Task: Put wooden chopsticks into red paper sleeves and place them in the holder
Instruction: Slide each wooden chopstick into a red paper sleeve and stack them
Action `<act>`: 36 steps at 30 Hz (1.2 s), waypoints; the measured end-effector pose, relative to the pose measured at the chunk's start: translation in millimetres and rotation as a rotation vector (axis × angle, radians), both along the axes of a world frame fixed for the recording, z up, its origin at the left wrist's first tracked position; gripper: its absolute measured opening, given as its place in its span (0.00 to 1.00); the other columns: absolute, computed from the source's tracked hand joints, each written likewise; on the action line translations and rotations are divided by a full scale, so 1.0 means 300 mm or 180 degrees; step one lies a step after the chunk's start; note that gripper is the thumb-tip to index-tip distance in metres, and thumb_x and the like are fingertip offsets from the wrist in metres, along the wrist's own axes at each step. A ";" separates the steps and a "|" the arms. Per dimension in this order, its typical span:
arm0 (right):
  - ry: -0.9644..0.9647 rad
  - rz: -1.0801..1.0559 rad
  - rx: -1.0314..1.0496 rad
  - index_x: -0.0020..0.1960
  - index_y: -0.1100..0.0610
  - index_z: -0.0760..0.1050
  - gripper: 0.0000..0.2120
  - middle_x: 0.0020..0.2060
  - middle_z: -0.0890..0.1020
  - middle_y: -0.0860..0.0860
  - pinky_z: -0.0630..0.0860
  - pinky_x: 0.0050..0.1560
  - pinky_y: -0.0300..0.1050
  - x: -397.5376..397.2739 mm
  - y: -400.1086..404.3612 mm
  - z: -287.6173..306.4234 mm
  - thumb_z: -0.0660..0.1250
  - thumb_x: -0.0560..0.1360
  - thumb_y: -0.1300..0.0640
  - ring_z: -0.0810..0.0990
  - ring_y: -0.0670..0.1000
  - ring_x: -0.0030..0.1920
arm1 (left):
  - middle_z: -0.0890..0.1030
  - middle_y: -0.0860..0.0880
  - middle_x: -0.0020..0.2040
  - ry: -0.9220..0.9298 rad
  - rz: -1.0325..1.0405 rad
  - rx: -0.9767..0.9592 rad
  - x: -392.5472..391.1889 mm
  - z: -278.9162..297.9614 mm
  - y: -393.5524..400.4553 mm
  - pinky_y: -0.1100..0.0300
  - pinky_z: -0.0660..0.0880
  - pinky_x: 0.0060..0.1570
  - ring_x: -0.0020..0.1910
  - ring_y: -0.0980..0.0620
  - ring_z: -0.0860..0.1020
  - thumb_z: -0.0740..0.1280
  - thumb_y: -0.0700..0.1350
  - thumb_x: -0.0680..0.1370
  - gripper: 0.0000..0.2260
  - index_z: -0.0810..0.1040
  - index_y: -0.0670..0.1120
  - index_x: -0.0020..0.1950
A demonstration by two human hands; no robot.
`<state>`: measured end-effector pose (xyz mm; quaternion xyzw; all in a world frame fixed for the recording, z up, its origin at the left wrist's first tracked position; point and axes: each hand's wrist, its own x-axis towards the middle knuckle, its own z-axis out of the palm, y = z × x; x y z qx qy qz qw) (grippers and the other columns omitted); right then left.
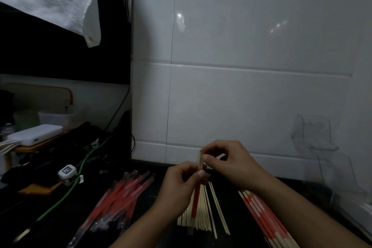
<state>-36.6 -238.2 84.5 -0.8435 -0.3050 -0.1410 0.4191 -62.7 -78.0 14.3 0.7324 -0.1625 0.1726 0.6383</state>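
Frame centre: left hand [182,182] grips red sleeve [195,200], upright; right hand [227,160] pinches chopsticks [200,160] protruding above.

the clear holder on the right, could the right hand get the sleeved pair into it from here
Probably yes. The clear holder stands against the wall tiles to the right of the right hand, and nothing shows between them. Both hands grip the red sleeve now, so the left hand must let go first.
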 end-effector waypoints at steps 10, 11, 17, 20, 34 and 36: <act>-0.0282 -0.0178 0.0852 0.42 0.51 0.84 0.03 0.37 0.84 0.45 0.72 0.40 0.29 -0.010 -0.005 0.060 0.72 0.74 0.55 0.81 0.40 0.40 | 0.85 0.48 0.51 0.0144 -0.0239 -0.0242 -0.014 -0.004 -0.008 0.67 0.78 0.48 0.51 0.54 0.84 0.71 0.43 0.77 0.11 0.79 0.50 0.59; -0.0319 -0.0210 0.0963 0.42 0.52 0.85 0.03 0.36 0.84 0.45 0.72 0.39 0.29 -0.008 -0.009 0.070 0.73 0.74 0.56 0.81 0.40 0.40 | 0.85 0.48 0.50 0.0173 -0.0237 -0.0233 -0.011 -0.009 -0.004 0.66 0.78 0.49 0.50 0.53 0.84 0.71 0.42 0.77 0.11 0.80 0.49 0.58; -0.0491 -0.0291 0.0878 0.43 0.53 0.85 0.02 0.37 0.84 0.45 0.72 0.39 0.28 -0.012 -0.020 0.099 0.73 0.74 0.57 0.81 0.40 0.39 | 0.86 0.46 0.47 0.0176 -0.0328 -0.0234 0.006 -0.022 -0.007 0.54 0.80 0.55 0.49 0.49 0.84 0.70 0.39 0.77 0.06 0.82 0.45 0.54; -0.0428 -0.0313 0.0945 0.43 0.53 0.84 0.03 0.37 0.84 0.44 0.73 0.39 0.28 -0.020 -0.021 0.099 0.72 0.75 0.57 0.81 0.38 0.39 | 0.86 0.47 0.47 0.0203 -0.0338 -0.0205 0.003 -0.023 -0.017 0.56 0.80 0.53 0.49 0.50 0.84 0.69 0.38 0.78 0.05 0.83 0.43 0.52; 0.1064 -0.0936 0.1410 0.45 0.61 0.81 0.09 0.34 0.84 0.53 0.75 0.35 0.41 0.053 -0.149 -0.224 0.64 0.80 0.60 0.81 0.49 0.36 | 0.86 0.55 0.45 0.0313 0.0122 0.0201 0.064 -0.171 -0.109 0.62 0.78 0.50 0.46 0.59 0.83 0.68 0.49 0.79 0.05 0.83 0.53 0.52; 0.1046 -0.1274 0.1186 0.42 0.62 0.82 0.09 0.31 0.82 0.52 0.73 0.35 0.41 0.105 -0.213 -0.276 0.65 0.78 0.61 0.78 0.47 0.33 | 0.85 0.55 0.44 0.0358 0.0235 0.0208 0.063 -0.181 -0.106 0.67 0.75 0.45 0.43 0.60 0.83 0.66 0.49 0.80 0.05 0.82 0.53 0.52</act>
